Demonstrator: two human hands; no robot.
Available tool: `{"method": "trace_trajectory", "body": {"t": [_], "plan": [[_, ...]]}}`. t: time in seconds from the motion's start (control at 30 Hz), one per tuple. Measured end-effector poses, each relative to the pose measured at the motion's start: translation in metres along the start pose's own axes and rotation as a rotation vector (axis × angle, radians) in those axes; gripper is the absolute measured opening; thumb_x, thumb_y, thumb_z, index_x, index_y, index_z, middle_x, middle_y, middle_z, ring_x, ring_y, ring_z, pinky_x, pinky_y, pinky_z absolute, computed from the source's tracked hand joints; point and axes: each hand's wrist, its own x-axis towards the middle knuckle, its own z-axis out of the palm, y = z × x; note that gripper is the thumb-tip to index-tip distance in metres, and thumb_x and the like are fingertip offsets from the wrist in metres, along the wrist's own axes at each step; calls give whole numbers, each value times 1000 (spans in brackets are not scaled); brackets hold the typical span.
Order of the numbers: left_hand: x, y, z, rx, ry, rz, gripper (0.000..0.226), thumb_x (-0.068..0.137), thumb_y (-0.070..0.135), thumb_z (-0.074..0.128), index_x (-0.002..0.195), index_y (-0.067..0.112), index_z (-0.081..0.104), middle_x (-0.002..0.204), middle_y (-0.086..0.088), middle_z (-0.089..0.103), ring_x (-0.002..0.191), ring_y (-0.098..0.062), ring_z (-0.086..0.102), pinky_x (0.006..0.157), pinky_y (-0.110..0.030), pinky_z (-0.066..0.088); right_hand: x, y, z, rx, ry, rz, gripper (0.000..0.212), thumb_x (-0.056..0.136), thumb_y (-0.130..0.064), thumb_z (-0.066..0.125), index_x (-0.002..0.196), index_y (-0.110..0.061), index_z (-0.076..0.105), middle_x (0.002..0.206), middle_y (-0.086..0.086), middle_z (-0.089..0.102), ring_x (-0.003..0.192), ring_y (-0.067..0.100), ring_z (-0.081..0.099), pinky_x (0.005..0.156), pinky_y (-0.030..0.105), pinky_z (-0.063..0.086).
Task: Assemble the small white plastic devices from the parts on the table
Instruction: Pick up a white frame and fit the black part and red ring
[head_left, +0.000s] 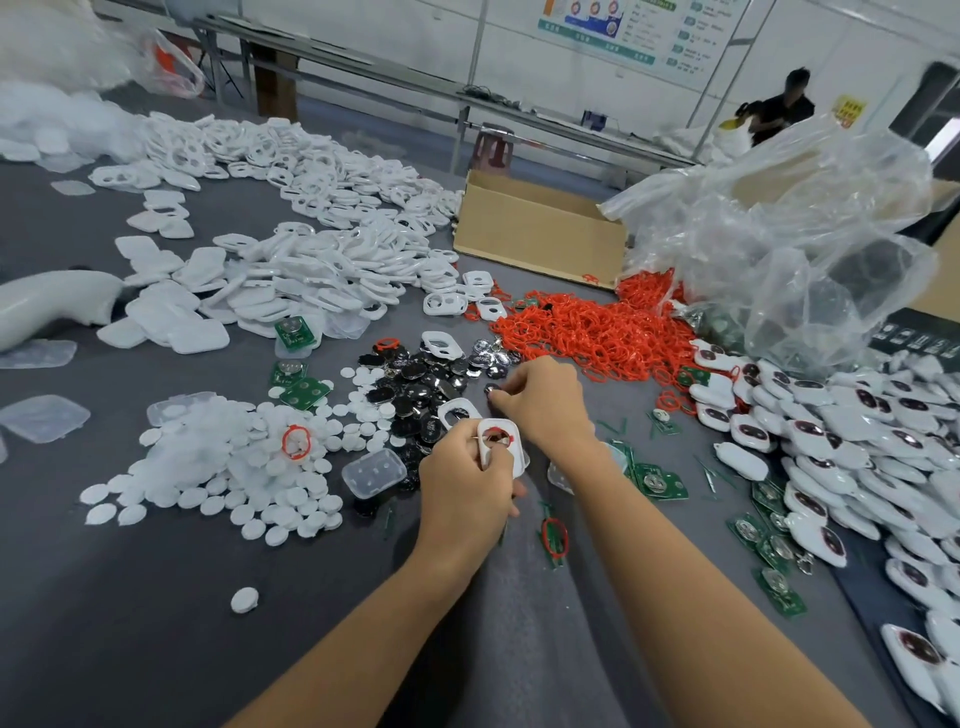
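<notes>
Grey surface (156, 597), parts in heaps. Left hand (465, 475) curled round a white shell (511, 452), long axis roughly 11 to 5 o'clock, round opening at the far end. Right hand (543, 402) pinches a small dark disc (490, 389), near the shell at its 12 o'clock. Short drop likely.

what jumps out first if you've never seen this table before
The bright heap of red rings right of centre grabs the eye first, against the grey table. Next come the drifts of white shells across the far left. At the centre, the left hand grips one white frame while the right hand pinches a dark disc.
</notes>
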Motion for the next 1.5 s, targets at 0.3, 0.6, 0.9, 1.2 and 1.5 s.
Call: {"method": "trace_trajectory", "body": {"t": [0.3, 0.6, 0.9, 1.2, 1.5], "plan": [[-1, 2, 0, -98, 18, -67, 7, 96, 3, 50, 93, 9, 52, 80, -9, 68, 51, -22, 69, 41, -28, 53, -65, 7, -40, 310, 177, -123, 16, 70, -2, 74, 76, -15, 67, 58, -15, 58, 52, -3, 55, 57, 10, 45], [2, -3, -2, 87, -96, 20, 17, 88, -1, 60, 90, 11, 72, 79, -3, 76, 69, -9, 69, 69, -26, 56, -89, 1, -31, 143, 140, -353, 17, 69, 4, 72, 81, -9, 75, 70, 4, 70, 66, 22, 62, 68, 38, 51], [3, 11, -1, -290, -249, -169, 29, 88, -6, 55, 82, 15, 75, 84, -8, 74, 76, -11, 68, 76, -24, 58, -89, 18, -27, 191, 271, -410, 32, 73, 8, 70, 96, -13, 76, 89, 4, 67, 85, 24, 58, 78, 27, 45], [5, 8, -1, -298, -122, -166, 22, 93, 1, 54, 90, 10, 74, 87, -13, 75, 78, -17, 72, 74, -26, 60, -95, 18, -28, 372, 244, -328, 40, 80, 5, 62, 112, -20, 67, 93, -11, 71, 83, 10, 62, 77, 21, 45], [4, 8, 1, -245, -85, -152, 17, 89, -3, 62, 84, 10, 71, 80, -15, 74, 77, -27, 71, 66, -32, 60, -94, 20, -33, 526, 147, -175, 21, 82, -1, 67, 95, -17, 73, 89, -9, 71, 71, 4, 62, 67, 19, 48]]}}
